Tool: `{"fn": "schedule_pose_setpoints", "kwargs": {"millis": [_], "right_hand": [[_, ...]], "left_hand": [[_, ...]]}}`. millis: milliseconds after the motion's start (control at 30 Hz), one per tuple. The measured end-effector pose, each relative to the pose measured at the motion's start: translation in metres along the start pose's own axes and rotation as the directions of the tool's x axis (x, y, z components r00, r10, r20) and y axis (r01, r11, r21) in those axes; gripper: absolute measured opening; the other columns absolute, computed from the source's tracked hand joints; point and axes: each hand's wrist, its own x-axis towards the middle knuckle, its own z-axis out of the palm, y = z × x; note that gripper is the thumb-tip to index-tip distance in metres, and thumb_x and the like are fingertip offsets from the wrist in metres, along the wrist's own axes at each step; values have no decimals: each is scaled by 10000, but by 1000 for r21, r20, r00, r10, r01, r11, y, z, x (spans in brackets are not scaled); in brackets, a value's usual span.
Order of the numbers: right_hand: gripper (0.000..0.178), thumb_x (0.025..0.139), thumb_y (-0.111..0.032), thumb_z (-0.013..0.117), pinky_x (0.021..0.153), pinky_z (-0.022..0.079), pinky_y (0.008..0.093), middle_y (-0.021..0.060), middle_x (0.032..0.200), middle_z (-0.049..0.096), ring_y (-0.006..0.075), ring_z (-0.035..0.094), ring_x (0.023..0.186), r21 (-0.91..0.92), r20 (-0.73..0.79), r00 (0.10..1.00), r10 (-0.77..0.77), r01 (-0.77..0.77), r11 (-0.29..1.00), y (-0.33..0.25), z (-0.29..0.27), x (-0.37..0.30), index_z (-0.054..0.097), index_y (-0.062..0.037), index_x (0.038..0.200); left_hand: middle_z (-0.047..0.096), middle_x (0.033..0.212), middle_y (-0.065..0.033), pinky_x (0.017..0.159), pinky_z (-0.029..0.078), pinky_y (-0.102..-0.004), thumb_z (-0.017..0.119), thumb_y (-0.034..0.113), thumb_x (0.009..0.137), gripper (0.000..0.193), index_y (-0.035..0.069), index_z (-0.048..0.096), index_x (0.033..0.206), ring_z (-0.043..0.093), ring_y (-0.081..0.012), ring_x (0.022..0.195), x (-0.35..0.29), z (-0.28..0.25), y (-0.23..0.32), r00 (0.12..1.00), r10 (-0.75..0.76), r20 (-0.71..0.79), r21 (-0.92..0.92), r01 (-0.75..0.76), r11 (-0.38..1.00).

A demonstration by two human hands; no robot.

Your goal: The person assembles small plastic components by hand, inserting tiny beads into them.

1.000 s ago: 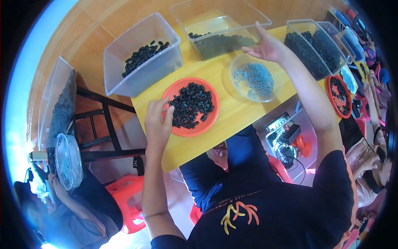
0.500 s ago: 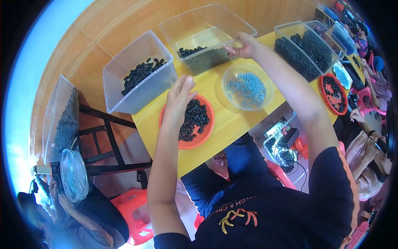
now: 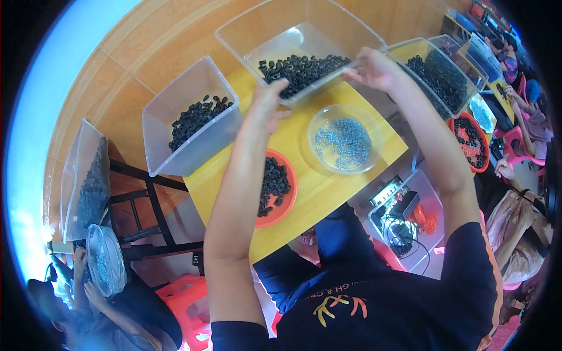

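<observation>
At the far side of the bench, a clear bin of black pieces is met at its near corners by the left hand and right hand, fingers bent, firmness untellable, and is judged stiff, weighty, best held by opposite rims.
</observation>
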Motion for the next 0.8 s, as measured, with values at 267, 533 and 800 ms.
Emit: {"fn": "schedule_pose_setpoints", "kwargs": {"millis": [267, 533, 800], "right_hand": [[336, 852, -135, 590, 802, 610, 390, 277, 1087, 531, 411, 621, 969, -10, 63, 998, -22, 23, 1000, -13, -2, -4, 422, 8, 1106], [165, 881, -177, 613, 731, 610, 337, 199, 981, 619, 297, 668, 851, -22, 102, 994, -50, 52, 998, -10, -3, -15, 507, -65, 941], [238, 892, -171, 566, 697, 622, 369, 238, 923, 637, 338, 693, 811, -70, 52, 990, -130, 134, 989, -9, -3, -29, 456, -25, 1045]], "left_hand": [[443, 859, -66, 829, 523, -673, 534, -38, 759, 394, 82, 395, 1108, 566, -281, 821, 6, 8, 27, 996, -73, 48, -91, 78, 993], [443, 820, -61, 854, 504, -680, 517, -72, 731, 456, 122, 356, 1111, 527, -231, 756, 6, 16, 27, 999, 54, 0, -89, -54, 995], [522, 1152, -112, 739, 550, -580, 506, -79, 730, 743, 154, 247, 1387, 592, -273, 948, -3, 12, 11, 993, 114, -13, -101, -115, 988]]}}
